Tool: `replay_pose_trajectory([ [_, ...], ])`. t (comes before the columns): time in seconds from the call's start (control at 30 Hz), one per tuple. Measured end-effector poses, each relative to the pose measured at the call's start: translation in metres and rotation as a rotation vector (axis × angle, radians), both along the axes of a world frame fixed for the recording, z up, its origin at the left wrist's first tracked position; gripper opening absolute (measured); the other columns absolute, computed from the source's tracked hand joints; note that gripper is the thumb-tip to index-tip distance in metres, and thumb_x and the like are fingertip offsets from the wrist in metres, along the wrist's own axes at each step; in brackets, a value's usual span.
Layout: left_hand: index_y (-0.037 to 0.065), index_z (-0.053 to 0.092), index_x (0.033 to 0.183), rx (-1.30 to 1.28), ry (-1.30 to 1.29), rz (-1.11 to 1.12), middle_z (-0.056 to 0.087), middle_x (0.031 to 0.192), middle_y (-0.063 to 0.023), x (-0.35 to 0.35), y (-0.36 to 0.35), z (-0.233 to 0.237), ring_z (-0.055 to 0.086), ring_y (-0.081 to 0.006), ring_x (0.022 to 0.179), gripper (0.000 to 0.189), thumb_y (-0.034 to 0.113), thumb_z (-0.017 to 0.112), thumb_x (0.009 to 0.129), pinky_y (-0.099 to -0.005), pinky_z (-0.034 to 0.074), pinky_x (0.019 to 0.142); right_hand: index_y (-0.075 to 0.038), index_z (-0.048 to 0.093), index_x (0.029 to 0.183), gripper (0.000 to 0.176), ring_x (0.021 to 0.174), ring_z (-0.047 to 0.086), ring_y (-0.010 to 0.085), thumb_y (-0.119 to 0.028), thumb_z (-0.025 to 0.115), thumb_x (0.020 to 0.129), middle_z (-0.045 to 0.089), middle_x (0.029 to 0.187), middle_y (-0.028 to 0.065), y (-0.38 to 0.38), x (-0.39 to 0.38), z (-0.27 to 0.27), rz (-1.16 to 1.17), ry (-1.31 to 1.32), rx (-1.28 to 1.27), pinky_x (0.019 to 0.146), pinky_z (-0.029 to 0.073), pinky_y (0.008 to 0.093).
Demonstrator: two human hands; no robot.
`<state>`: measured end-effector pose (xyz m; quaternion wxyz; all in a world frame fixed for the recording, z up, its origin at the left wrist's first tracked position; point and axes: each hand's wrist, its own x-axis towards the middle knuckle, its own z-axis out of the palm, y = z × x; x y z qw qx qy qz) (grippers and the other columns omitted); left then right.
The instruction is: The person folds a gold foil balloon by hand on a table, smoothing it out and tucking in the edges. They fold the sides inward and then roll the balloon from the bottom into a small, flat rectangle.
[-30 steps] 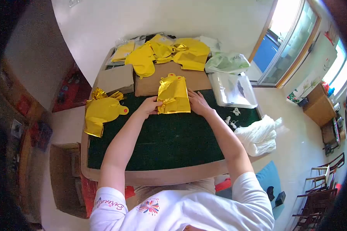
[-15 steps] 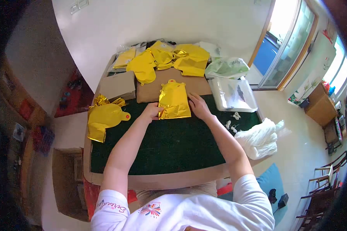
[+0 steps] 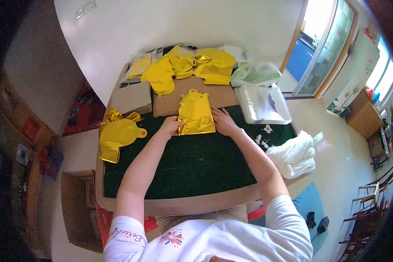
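Note:
A flat, folded gold foil balloon (image 3: 197, 114) lies in front of me, its round-tabbed top on a brown cardboard sheet (image 3: 225, 95) and its lower part over the dark green mat (image 3: 183, 168). My left hand (image 3: 171, 125) pinches its lower left edge between thumb and fingers. My right hand (image 3: 225, 122) rests palm down along its right edge, fingers stretched out and holding nothing. Another limp gold foil balloon (image 3: 119, 136), with a red-marked tab, lies at the mat's left side.
Several gold foil pieces (image 3: 216, 65) are spread along the back. A cardboard box (image 3: 133, 98) stands at the left, a clear plastic tray (image 3: 264, 105) at the right. White string bundles (image 3: 262, 140) and a white string heap (image 3: 292, 156) lie near the right table edge.
My right fingers have shifted slightly along the balloon's right edge. My left hand keeps its pinch, and the balloon stays in nearly the same place.

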<state>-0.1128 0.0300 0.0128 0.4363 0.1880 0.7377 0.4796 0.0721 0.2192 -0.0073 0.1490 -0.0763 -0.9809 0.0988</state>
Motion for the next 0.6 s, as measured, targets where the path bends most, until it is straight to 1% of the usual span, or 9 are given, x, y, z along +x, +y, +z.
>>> replay_pose_trajectory([
  [0.1,0.005,0.055,0.121,0.071,0.049,0.079,0.067,0.097,-0.0075,0.003,0.001,-0.01,0.066,-0.0211,0.086,0.036,0.013,0.065,0.087,-0.0395,0.053,0.077,-0.01,0.043,0.138,0.047,0.14,0.03,0.0249,-0.019,0.046,0.093,0.04,0.146,0.0086,-0.001,-0.001,0.003,-0.006,-0.017,-0.002,0.112,0.022,0.0542],
  [0.17,0.005,0.05,0.127,0.039,0.618,0.172,0.064,0.108,-0.0129,0.022,-0.003,0.003,0.063,-0.0274,0.099,0.047,0.01,0.067,0.084,-0.0454,0.05,0.086,-0.009,0.044,0.137,0.046,0.14,0.029,0.0247,-0.02,0.046,0.093,0.04,0.147,0.0085,-0.002,0.0,0.003,-0.013,-0.019,-0.009,0.112,0.022,0.0546],
  [0.2,0.005,0.05,0.127,0.038,0.623,0.171,0.064,0.108,-0.0129,0.028,-0.002,0.005,0.063,-0.0274,0.099,0.047,0.01,0.067,0.084,-0.0454,0.05,0.086,-0.01,0.044,0.138,0.045,0.14,0.029,0.0254,-0.021,0.046,0.094,0.039,0.147,0.0084,-0.001,0.0,0.003,-0.016,-0.025,-0.017,0.112,0.022,0.0542],
  [0.27,0.01,0.044,0.136,0.242,1.24,-0.027,0.053,0.131,-0.0165,0.038,0.005,0.01,0.049,-0.0307,0.123,0.052,0.016,0.062,0.088,-0.0512,0.039,0.101,-0.01,0.045,0.138,0.044,0.141,0.029,0.0261,-0.022,0.045,0.095,0.039,0.148,0.0083,0.0,0.0,0.002,-0.023,-0.027,-0.028,0.112,0.021,0.0538],
  [0.3,0.01,0.044,0.136,0.242,1.241,-0.031,0.053,0.131,-0.0165,0.041,0.011,0.011,0.049,-0.0307,0.123,0.052,0.016,0.062,0.088,-0.0512,0.039,0.101,-0.009,0.046,0.136,0.043,0.14,0.03,0.026,-0.022,0.045,0.095,0.04,0.147,0.0086,-0.001,-0.001,0.001,-0.02,-0.012,-0.014,0.112,0.022,0.0534],
  [0.37,0.015,0.046,0.137,0.253,1.581,-0.279,0.044,0.142,-0.0124,0.046,0.023,0.014,0.037,-0.0304,0.135,0.046,0.025,0.054,0.093,-0.0582,0.028,0.107,-0.009,0.048,0.135,0.042,0.139,0.031,0.0259,-0.022,0.045,0.095,0.041,0.146,0.009,-0.001,0.001,-0.003,-0.023,-0.001,-0.003,0.112,0.023,0.053],
  [0.4,0.015,0.046,0.137,0.256,1.582,-0.285,0.044,0.142,-0.0124,0.044,0.03,0.017,0.037,-0.0304,0.135,0.046,0.025,0.054,0.093,-0.0582,0.028,0.107,-0.007,0.049,0.133,0.042,0.139,0.032,0.0259,-0.022,0.046,0.094,0.043,0.145,0.0096,-0.001,0.001,-0.002,-0.02,0.007,-0.001,0.112,0.023,0.0523],
  [0.47,0.023,0.045,0.14,-0.006,1.486,-0.533,0.036,0.15,-0.005,0.038,0.047,0.022,0.027,-0.0274,0.142,0.044,0.034,0.043,0.097,-0.0584,0.02,0.112,-0.005,0.051,0.13,0.04,0.137,0.035,0.0261,-0.022,0.046,0.094,0.045,0.142,0.0111,-0.001,0.0,-0.007,-0.026,0.035,0.012,0.112,0.024,0.0512],
  [0.6,0.025,0.044,0.141,-0.09,1.46,-0.643,0.035,0.151,-0.003,0.023,0.065,0.017,0.028,-0.0278,0.141,0.045,0.037,0.039,0.098,-0.0589,0.018,0.112,-0.007,0.048,0.132,0.042,0.139,0.032,0.0247,-0.021,0.046,0.092,0.041,0.146,0.0091,-0.003,0.002,0.0,-0.024,0.012,0.0,0.111,0.024,0.0537],
])
